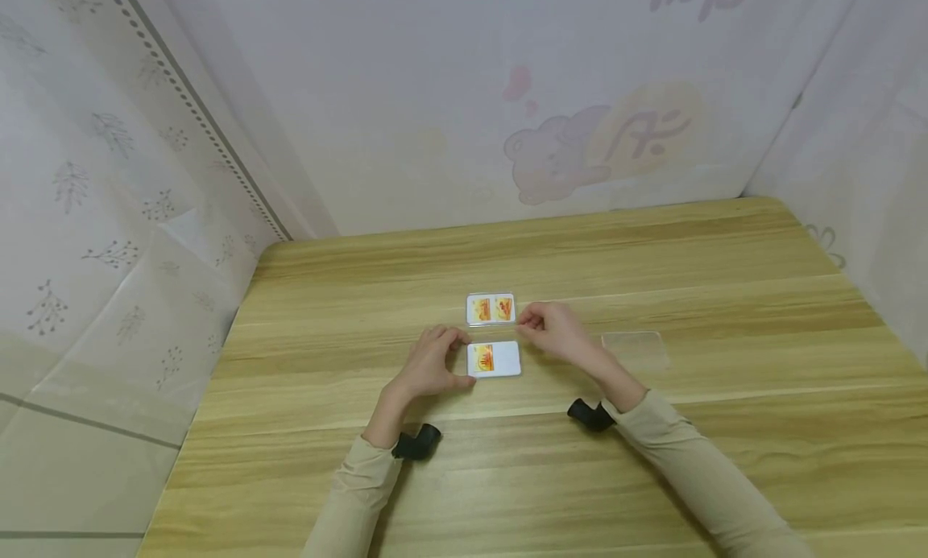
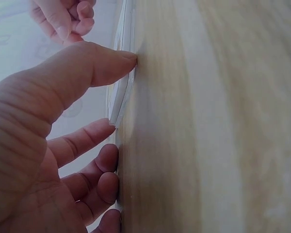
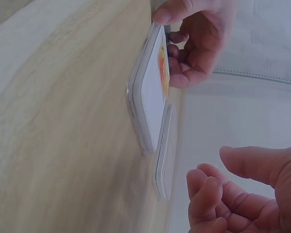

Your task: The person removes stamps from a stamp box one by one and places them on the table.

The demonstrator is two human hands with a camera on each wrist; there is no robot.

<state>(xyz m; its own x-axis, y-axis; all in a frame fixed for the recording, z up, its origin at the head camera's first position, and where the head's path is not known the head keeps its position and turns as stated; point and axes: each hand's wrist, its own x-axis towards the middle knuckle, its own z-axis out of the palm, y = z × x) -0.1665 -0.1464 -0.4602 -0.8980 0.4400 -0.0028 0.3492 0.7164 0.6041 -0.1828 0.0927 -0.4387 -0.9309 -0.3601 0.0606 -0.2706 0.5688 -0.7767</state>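
Two flat white cases with clear edges lie one behind the other on the table. The near case bears one orange-and-yellow picture on its left half; its right half is plain white. My left hand holds this case at its left end, thumb on the near edge and index finger at the far edge. Two similar pictures fill the far case. Just right of the far case is my right hand. In the right wrist view its fingers are loosely bent, the thumb apart from them, with nothing seen between.
A clear, thin rectangular cover lies to the right, beside the right forearm. The wood-grain table runs back to a printed curtain. Black curved pieces are worn at both wrists.
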